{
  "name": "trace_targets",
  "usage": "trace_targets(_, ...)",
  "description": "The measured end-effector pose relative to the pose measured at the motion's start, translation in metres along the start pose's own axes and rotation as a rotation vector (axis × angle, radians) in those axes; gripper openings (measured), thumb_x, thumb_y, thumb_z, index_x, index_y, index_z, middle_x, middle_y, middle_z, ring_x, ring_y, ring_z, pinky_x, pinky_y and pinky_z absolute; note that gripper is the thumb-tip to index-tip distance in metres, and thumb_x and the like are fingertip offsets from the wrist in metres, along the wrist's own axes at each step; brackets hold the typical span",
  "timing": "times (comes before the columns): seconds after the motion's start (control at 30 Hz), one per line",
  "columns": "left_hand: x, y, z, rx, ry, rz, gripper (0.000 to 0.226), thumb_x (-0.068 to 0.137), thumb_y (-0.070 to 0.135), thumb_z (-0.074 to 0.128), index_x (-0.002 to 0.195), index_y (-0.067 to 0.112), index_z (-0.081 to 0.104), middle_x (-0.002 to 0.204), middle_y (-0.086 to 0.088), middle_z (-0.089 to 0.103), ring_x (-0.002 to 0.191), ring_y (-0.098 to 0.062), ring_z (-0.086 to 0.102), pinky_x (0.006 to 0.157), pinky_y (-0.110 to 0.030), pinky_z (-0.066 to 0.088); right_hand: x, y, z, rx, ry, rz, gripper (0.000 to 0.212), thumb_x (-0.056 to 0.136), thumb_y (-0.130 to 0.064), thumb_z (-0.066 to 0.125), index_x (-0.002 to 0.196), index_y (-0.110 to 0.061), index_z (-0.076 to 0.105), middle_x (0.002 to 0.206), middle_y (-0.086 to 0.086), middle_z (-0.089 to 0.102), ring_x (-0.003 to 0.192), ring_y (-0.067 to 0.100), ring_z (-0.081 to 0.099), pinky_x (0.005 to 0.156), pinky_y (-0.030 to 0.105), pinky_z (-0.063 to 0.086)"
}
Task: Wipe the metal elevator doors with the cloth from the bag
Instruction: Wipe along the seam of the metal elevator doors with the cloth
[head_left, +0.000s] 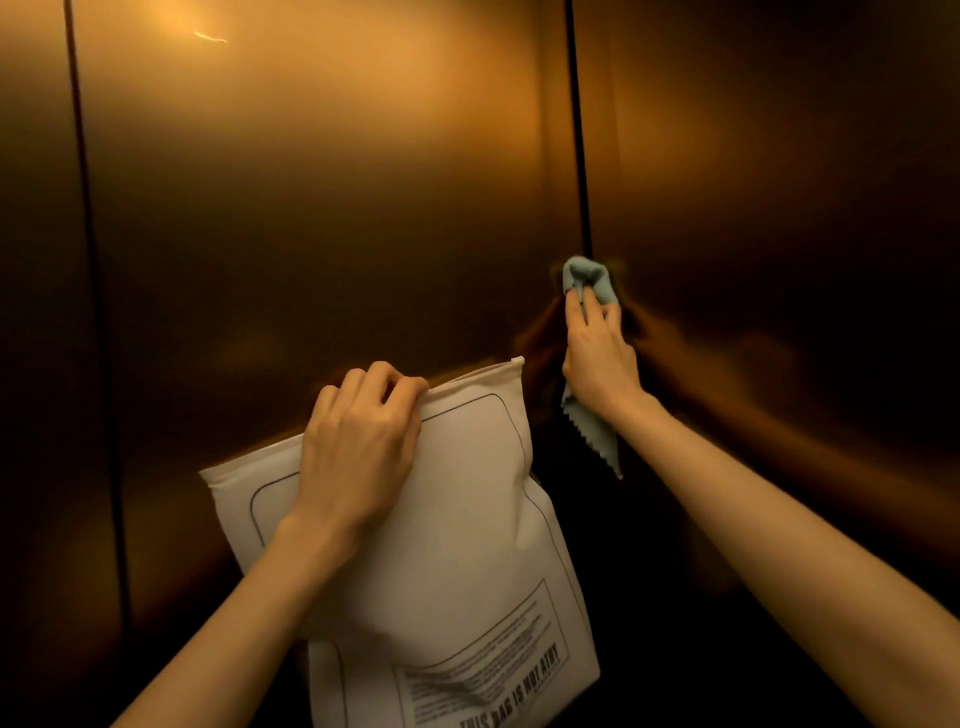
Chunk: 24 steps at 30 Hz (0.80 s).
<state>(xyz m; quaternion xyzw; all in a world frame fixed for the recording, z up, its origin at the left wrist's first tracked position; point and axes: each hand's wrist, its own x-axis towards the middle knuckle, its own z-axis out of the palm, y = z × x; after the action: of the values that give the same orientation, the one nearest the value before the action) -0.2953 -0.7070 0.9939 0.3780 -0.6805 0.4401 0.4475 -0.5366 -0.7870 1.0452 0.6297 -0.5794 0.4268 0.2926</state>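
Note:
Brushed metal elevator doors (322, 197) fill the view under a warm orange light, with the dark centre seam (577, 156) running down right of middle. My right hand (597, 348) grips a small light blue cloth (592, 280) and holds it against the doors right at the seam. A zigzag-edged corner of the cloth (597, 436) hangs below my wrist. My left hand (363, 441) grips the top edge of a white zip bag (467, 545) with black printed text, held up in front of the left door.
A second vertical seam (88, 234) runs down the far left beside a narrow panel. The right door (779, 208) is dark and carries a blurred reflection of my right arm. The lower part of the view between my arms is in deep shadow.

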Motion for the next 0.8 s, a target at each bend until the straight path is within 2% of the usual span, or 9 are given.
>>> trace_targets(0.13, 0.004, -0.005, -0.002, 0.012, 0.016, 0.0, 0.025, 0.089, 0.021, 0.046, 0.098, 0.007, 0.065, 0.086, -0.011, 0.059, 0.072, -0.024, 0.054, 0.058, -0.028, 0.032, -0.02, 0.008, 0.009, -0.027, -0.026, -0.022, 0.07, 0.087, -0.001, 0.051, 0.146, -0.003, 0.014, 0.153, 0.014, 0.019, 0.133, 0.035, 0.022, 0.09, 0.038, 0.05)
trace_targets(0.3, 0.017, -0.012, -0.001, 0.041, -0.005, 0.009, 0.031, 0.09, 0.024, 0.039, 0.098, 0.008, 0.065, 0.087, -0.01, 0.059, 0.072, -0.023, 0.053, 0.057, -0.029, 0.036, 0.032, -0.003, -0.01, -0.018, -0.006, 0.014, 0.071, 0.088, -0.004, 0.053, 0.146, -0.002, 0.012, 0.152, 0.014, 0.019, 0.131, 0.035, 0.023, 0.098, 0.041, 0.043)
trace_targets(0.4, 0.03, -0.013, 0.0, 0.066, 0.02, 0.028, 0.024, 0.089, 0.02, 0.046, 0.097, 0.009, 0.065, 0.086, -0.009, 0.059, 0.072, -0.024, 0.053, 0.056, -0.029, 0.035, 0.076, -0.009, -0.034, -0.005, 0.001, 0.018, 0.071, 0.088, -0.005, 0.053, 0.146, -0.002, 0.012, 0.153, 0.013, 0.016, 0.135, 0.035, 0.018, 0.102, 0.043, 0.039)
trace_targets(0.5, 0.047, -0.011, 0.002, 0.083, 0.041, 0.075, 0.01, 0.084, 0.009, 0.062, 0.093, 0.007, 0.066, 0.084, -0.011, 0.06, 0.07, -0.027, 0.055, 0.055, -0.032, 0.037, 0.116, -0.016, -0.054, -0.041, -0.011, -0.014, 0.072, 0.09, -0.006, 0.051, 0.146, 0.001, 0.007, 0.154, 0.017, 0.01, 0.137, 0.039, 0.012, 0.111, 0.044, 0.025)
trace_targets(0.6, 0.062, -0.01, 0.002, 0.11, 0.039, 0.11, 0.014, 0.077, 0.008, 0.07, 0.091, 0.007, 0.067, 0.082, -0.012, 0.06, 0.068, -0.027, 0.055, 0.054, -0.032, 0.037, 0.142, -0.022, -0.066, -0.035, -0.012, -0.034, 0.072, 0.091, -0.009, 0.05, 0.146, 0.002, 0.005, 0.154, 0.019, 0.009, 0.137, 0.042, 0.009, 0.113, 0.044, 0.018)
trace_targets(0.7, 0.072, -0.016, 0.005, 0.126, 0.045, 0.107, 0.014, 0.077, 0.009, 0.07, 0.09, 0.007, 0.067, 0.082, -0.011, 0.06, 0.068, -0.027, 0.055, 0.054, -0.031, 0.036, 0.136, -0.021, -0.058, 0.036, 0.034, -0.032, 0.073, 0.089, -0.005, 0.049, 0.147, -0.001, 0.006, 0.155, 0.016, 0.007, 0.138, 0.038, 0.009, 0.115, 0.042, 0.017)
trace_targets(0.8, 0.078, -0.022, 0.006, 0.145, 0.054, 0.095, 0.012, 0.079, 0.01, 0.069, 0.09, 0.008, 0.067, 0.082, -0.01, 0.06, 0.069, -0.027, 0.054, 0.055, -0.032, 0.037, 0.109, -0.014, -0.033, 0.109, 0.099, -0.033, 0.072, 0.088, 0.003, 0.043, 0.148, -0.004, 0.005, 0.157, 0.013, 0.002, 0.142, 0.033, 0.0, 0.117, 0.038, 0.011)
